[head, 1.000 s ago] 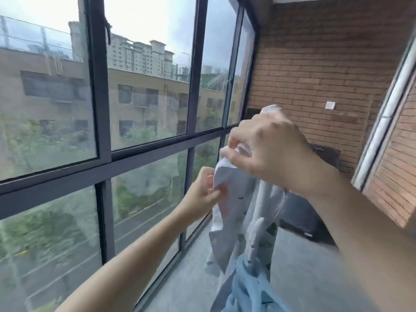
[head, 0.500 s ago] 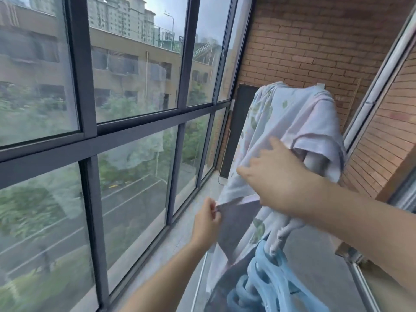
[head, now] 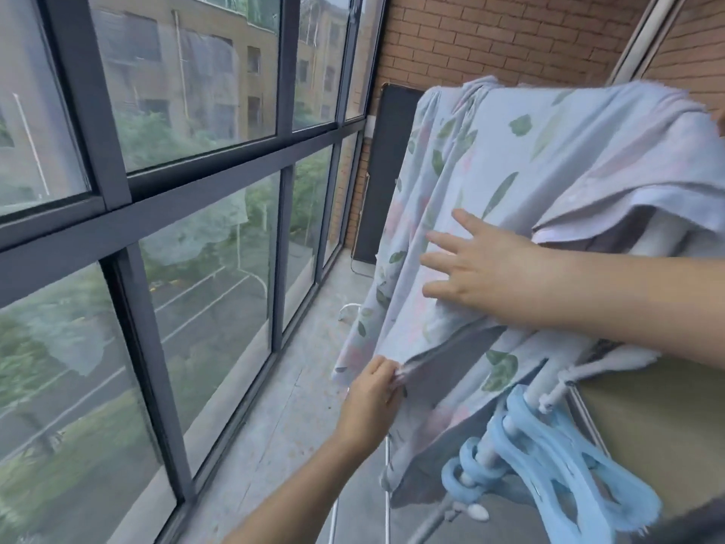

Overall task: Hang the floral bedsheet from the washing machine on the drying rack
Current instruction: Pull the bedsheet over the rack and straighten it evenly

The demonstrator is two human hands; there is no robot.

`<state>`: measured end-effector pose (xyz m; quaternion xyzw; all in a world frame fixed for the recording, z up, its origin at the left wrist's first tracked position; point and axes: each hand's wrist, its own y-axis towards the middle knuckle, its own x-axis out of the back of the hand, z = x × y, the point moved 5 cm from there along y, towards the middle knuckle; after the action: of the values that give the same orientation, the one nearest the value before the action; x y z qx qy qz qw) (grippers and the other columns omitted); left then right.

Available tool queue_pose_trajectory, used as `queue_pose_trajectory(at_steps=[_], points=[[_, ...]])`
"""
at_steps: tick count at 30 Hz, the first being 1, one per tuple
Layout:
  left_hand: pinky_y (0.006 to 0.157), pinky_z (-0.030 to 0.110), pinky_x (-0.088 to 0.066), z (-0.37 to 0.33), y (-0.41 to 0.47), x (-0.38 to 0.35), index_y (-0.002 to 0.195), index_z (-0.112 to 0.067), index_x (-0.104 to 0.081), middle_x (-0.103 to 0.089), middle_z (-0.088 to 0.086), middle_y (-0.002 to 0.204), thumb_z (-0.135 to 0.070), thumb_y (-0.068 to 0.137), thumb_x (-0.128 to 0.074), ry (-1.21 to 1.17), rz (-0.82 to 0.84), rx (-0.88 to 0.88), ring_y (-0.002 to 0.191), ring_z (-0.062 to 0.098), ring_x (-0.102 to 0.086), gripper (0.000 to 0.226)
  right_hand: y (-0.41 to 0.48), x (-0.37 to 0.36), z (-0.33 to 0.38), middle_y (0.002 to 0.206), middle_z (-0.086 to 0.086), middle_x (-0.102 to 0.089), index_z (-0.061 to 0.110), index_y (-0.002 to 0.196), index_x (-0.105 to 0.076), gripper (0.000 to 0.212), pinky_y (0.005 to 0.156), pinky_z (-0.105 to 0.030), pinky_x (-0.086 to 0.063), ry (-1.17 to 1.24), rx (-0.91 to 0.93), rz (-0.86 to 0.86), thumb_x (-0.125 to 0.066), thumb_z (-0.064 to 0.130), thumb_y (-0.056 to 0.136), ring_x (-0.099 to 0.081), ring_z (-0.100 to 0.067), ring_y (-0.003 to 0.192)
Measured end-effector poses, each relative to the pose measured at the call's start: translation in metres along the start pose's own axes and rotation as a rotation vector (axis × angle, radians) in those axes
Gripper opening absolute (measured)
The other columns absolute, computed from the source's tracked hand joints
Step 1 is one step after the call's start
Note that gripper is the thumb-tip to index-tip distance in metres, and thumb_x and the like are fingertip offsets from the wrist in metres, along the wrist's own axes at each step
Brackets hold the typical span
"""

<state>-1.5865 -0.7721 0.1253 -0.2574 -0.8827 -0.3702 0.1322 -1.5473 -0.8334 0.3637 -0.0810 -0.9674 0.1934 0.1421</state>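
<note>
The floral bedsheet [head: 506, 178], pale blue with green leaves and pink blotches, is draped over the top of the white drying rack [head: 549, 390] on the right of the head view. My left hand [head: 372, 398] pinches the sheet's lower left corner edge. My right hand [head: 482, 268] lies flat on the hanging cloth with fingers spread. Most of the rack is hidden under the sheet; only some white rails and legs show low down.
Blue plastic hangers [head: 549, 465] hang on the rack's near end. A tall dark-framed window [head: 157, 182] runs along the left, a brick wall [head: 490, 37] stands behind, a dark panel [head: 386, 170] leans in the corner. The narrow grey floor [head: 282, 422] runs between window and rack.
The view has dropped and closed in on the rack. My right hand opened from gripping the sheet to lying flat on it. My left hand moved down with the corner.
</note>
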Motion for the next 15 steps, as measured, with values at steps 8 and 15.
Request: queue_pose_trajectory(at_steps=[8,15], points=[[0.083,0.019,-0.043,0.025,-0.019,-0.024,0.108,-0.028,-0.050,-0.056,-0.026,0.102,-0.024,0.088,-0.053,-0.238,0.090,0.350,0.096,-0.006,-0.053,0.021,0.030,-0.006,0.011,0.064,0.003,-0.031,0.015,0.064,-0.033,0.031,0.056,-0.024,-0.034,0.213,-0.006,0.208,-0.050,-0.001,0.085,-0.045,-0.022,0.073],[0.068,0.033,-0.042,0.046,-0.019,-0.052,0.082,-0.021,-0.050,-0.061,-0.003,0.086,-0.015,0.089,-0.046,-0.022,0.224,0.404,0.081,0.019,-0.057,0.010,0.037,-0.014,0.020,0.069,0.004,-0.036,0.017,0.080,-0.045,0.013,0.060,-0.028,-0.040,0.270,0.081,0.251,-0.048,0.005,0.085,-0.048,-0.025,0.079]])
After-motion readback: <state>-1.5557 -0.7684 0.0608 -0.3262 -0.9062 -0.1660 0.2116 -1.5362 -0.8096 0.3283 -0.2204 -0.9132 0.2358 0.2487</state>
